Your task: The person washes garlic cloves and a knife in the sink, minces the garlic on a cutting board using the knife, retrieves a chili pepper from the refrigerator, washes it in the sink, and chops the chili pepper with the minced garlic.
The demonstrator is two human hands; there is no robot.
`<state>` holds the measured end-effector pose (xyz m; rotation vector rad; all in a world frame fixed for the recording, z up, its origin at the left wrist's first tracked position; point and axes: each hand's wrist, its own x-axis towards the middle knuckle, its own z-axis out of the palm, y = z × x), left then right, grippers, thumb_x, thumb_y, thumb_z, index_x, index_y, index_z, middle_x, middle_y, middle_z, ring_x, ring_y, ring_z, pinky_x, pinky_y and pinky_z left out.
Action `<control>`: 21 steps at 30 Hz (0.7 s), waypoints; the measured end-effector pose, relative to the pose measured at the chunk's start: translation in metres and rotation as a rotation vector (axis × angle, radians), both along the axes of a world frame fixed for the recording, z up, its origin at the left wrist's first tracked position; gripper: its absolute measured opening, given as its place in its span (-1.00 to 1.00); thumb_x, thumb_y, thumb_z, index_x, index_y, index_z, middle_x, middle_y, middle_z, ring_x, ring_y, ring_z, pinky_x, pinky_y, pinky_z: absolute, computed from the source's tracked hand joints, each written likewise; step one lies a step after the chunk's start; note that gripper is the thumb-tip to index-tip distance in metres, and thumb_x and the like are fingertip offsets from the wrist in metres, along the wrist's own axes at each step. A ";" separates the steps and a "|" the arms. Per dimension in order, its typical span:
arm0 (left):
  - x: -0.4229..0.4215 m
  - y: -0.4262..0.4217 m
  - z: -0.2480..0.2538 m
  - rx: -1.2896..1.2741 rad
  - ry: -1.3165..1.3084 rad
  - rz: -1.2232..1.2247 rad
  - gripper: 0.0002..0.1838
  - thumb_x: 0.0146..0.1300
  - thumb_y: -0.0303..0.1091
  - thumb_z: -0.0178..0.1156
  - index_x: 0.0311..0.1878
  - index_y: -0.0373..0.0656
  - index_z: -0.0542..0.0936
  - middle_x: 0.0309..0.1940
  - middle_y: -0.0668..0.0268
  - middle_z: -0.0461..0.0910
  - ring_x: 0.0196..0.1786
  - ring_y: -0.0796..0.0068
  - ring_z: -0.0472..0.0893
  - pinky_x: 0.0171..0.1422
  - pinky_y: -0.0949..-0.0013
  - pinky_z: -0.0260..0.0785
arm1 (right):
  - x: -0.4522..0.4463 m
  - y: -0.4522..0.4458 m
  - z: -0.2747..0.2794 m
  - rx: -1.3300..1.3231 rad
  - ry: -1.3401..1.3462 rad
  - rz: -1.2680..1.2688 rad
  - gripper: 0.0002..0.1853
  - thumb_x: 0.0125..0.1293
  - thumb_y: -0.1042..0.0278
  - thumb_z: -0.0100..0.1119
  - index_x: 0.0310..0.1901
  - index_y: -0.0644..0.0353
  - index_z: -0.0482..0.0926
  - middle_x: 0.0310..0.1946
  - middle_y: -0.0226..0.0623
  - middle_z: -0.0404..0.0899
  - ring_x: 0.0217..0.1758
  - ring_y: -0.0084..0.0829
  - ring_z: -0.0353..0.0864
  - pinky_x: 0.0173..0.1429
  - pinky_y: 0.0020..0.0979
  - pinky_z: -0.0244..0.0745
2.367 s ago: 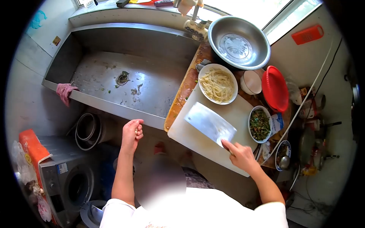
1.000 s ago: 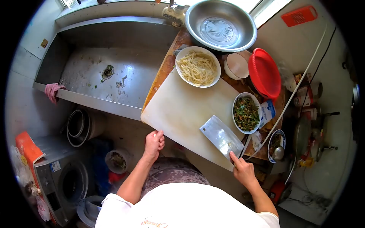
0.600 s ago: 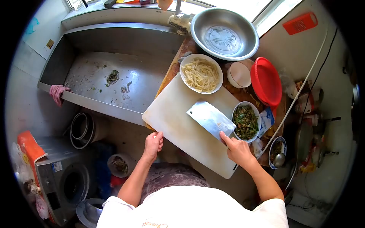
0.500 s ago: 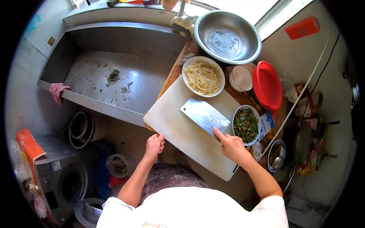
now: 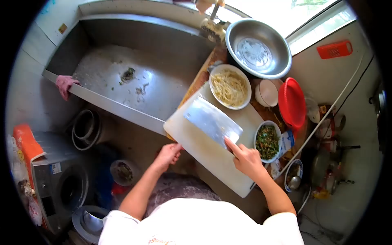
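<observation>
My right hand (image 5: 246,160) is closed round the handle of a broad cleaver (image 5: 214,122), index finger stretched along the blade. The blade is tilted over a white cutting board (image 5: 196,143), close to its sink-side end. My left hand (image 5: 166,157) is loosely curled at the board's near edge, with nothing visible in it; I cannot tell whether it touches the board. Beyond the blade stands a white bowl of pale shredded strips (image 5: 230,86). A bowl of chopped greens (image 5: 267,142) sits right of the board.
A steel sink (image 5: 110,102) with food scraps lies to the left. Behind the board are a large metal basin (image 5: 258,49), a white bowl (image 5: 267,93) and a red plastic basket (image 5: 292,103). A blue-rimmed bowl with a spoon (image 5: 294,175) is at right, a washing machine (image 5: 61,183) lower left.
The cleaver and my right hand have shifted left over the board, toward the sink end. My left hand has come nearer the board's edge. The whole view has turned slightly.
</observation>
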<state>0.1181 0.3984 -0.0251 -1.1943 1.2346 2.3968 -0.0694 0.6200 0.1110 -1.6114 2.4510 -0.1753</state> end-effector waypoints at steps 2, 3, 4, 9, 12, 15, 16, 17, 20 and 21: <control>0.004 -0.004 -0.012 0.094 0.064 0.038 -0.64 0.42 -0.07 0.07 -0.22 -0.24 0.54 -0.63 0.47 0.33 -0.68 0.75 0.21 -0.66 0.63 -0.01 | 0.020 0.064 0.015 0.055 0.004 -0.036 -0.20 -0.06 0.57 0.12 0.34 -0.16 0.36 -0.58 -0.25 0.42 -0.69 -0.24 0.44 -0.58 -0.26 0.43; 0.005 -0.005 -0.018 0.150 0.113 0.060 -0.62 0.44 -0.07 0.05 -0.22 -0.26 0.54 -0.64 0.47 0.33 -0.68 0.75 0.22 -0.66 0.63 0.00 | 0.033 0.097 0.021 0.068 -0.029 -0.079 -0.23 -0.07 0.57 0.14 0.31 -0.14 0.42 -0.59 -0.28 0.39 -0.69 -0.25 0.43 -0.58 -0.27 0.43; 0.003 -0.007 -0.013 0.147 0.086 0.043 -0.61 0.46 -0.10 0.02 -0.23 -0.29 0.57 -0.64 0.50 0.32 -0.67 0.77 0.22 -0.65 0.64 0.01 | 0.048 0.130 0.029 0.128 -0.012 -0.117 -0.24 -0.08 0.54 0.18 0.29 -0.16 0.44 -0.60 -0.30 0.38 -0.69 -0.27 0.44 -0.58 -0.28 0.42; 0.000 -0.011 -0.006 -0.048 0.003 -0.059 -0.61 0.41 -0.05 0.08 -0.28 -0.24 0.60 -0.63 0.54 0.35 -0.66 0.78 0.24 -0.61 0.65 0.06 | 0.114 0.240 0.050 0.458 -0.063 -0.250 -0.26 -0.07 0.51 0.22 0.28 -0.14 0.45 -0.60 -0.29 0.39 -0.69 -0.24 0.47 -0.58 -0.22 0.42; 0.000 -0.014 -0.002 -0.245 -0.054 -0.074 -0.62 0.40 -0.10 0.08 -0.40 -0.22 0.58 -0.65 0.54 0.34 -0.67 0.78 0.25 -0.62 0.64 0.06 | 0.116 0.224 0.035 0.399 -0.093 -0.228 -0.25 -0.04 0.54 0.17 0.32 -0.07 0.40 -0.60 -0.23 0.39 -0.70 -0.20 0.46 -0.59 -0.19 0.41; 0.014 -0.021 -0.006 -0.140 -0.025 0.066 -0.61 0.41 -0.10 0.07 -0.41 -0.22 0.57 -0.66 0.54 0.32 -0.67 0.78 0.25 -0.63 0.64 0.05 | 0.085 0.176 0.021 0.333 -0.072 -0.166 -0.21 -0.02 0.58 0.12 0.37 0.02 0.31 -0.61 -0.19 0.38 -0.72 -0.18 0.43 -0.62 -0.18 0.38; 0.019 -0.023 -0.007 -0.142 -0.043 0.095 -0.61 0.42 -0.12 0.06 -0.43 -0.22 0.55 -0.66 0.55 0.30 -0.67 0.79 0.25 -0.65 0.64 0.04 | 0.074 0.154 0.016 0.333 -0.044 -0.151 -0.19 -0.03 0.59 0.11 0.39 0.02 0.28 -0.61 -0.18 0.39 -0.73 -0.15 0.42 -0.62 -0.16 0.37; 0.025 -0.025 -0.006 -0.137 -0.045 0.112 -0.62 0.42 -0.13 0.06 -0.43 -0.22 0.55 -0.66 0.54 0.30 -0.67 0.79 0.25 -0.65 0.64 0.05 | 0.063 0.132 0.010 0.313 -0.030 -0.135 -0.17 -0.04 0.60 0.10 0.41 0.02 0.25 -0.61 -0.16 0.42 -0.72 -0.13 0.43 -0.60 -0.14 0.39; 0.041 -0.032 0.000 -0.128 -0.049 0.159 -0.63 0.42 -0.14 0.05 -0.41 -0.22 0.55 -0.66 0.54 0.30 -0.66 0.79 0.25 -0.65 0.64 0.05 | 0.033 0.061 0.004 0.352 -0.014 -0.096 -0.12 -0.03 0.59 0.10 0.44 0.02 0.16 -0.55 -0.09 0.49 -0.62 -0.06 0.52 -0.51 -0.09 0.44; 0.045 -0.032 0.002 -0.132 -0.050 0.166 -0.64 0.43 -0.14 0.05 -0.41 -0.22 0.55 -0.65 0.54 0.30 -0.66 0.79 0.25 -0.65 0.64 0.05 | 0.026 0.035 -0.001 0.353 -0.013 -0.081 -0.13 -0.01 0.59 0.10 0.45 0.01 0.15 -0.52 -0.08 0.51 -0.56 -0.05 0.54 -0.45 -0.07 0.45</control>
